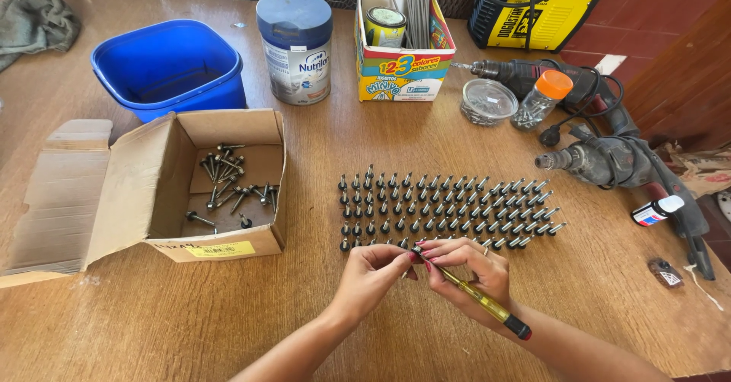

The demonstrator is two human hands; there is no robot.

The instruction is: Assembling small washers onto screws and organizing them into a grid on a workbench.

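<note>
My right hand (pixel 474 266) grips a yellow-handled screwdriver (pixel 480 297) with a black end cap, its tip pointing up-left. My left hand (pixel 373 272) pinches a small dark screw at that tip, fingertips of both hands touching. Just beyond the hands, several rows of screws (pixel 445 207) with dark washers stand upright on the wooden table (pixel 190 313). To the left, an open cardboard box (pixel 164 192) lies on its side with several loose screws (pixel 228 184) inside.
A blue tub (pixel 171 66), a lidded tin (pixel 295 47) and a colourful carton (pixel 403 62) with rods stand at the back. Two electric drills (pixel 609 157), a clear dish (pixel 487 100), an orange-capped jar (pixel 542 99), a small bottle (pixel 656 211) and a yellow machine (pixel 533 5) are at right.
</note>
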